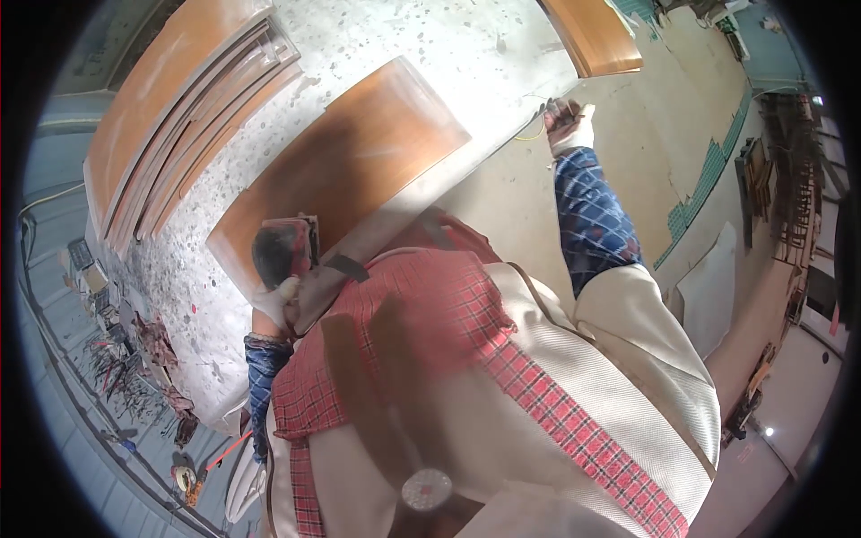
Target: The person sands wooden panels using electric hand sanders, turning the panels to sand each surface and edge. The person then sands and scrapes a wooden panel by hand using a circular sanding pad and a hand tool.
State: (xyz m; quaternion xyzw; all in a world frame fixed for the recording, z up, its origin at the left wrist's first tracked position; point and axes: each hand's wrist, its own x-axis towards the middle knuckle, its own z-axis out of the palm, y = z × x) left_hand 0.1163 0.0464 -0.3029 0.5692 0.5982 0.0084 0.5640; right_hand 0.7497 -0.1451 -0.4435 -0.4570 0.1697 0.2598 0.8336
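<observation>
My left hand [281, 300], in a pale glove, is closed on a dark, round-bodied tool that looks like a sander [273, 253]. Its flat, layered reddish-grey pad stands on edge at the near side of a curved orange-brown wooden panel [359, 148]. White dust covers both ends of that panel, which lies on a speckled white table [359, 45]. Past the table's right edge, my right hand [571, 128] has its gloved fingers curled. A thin yellow cord [531, 137] loops beside it; whatever those fingers hold is too small to make out.
Several curved brown panels [193, 117] are stacked at the table's far left. Another brown panel [596, 40] sits at the far right edge. Torn green sheeting [695, 202] lies on the floor to the right. Cluttered tools and rags [152, 345] are at the left.
</observation>
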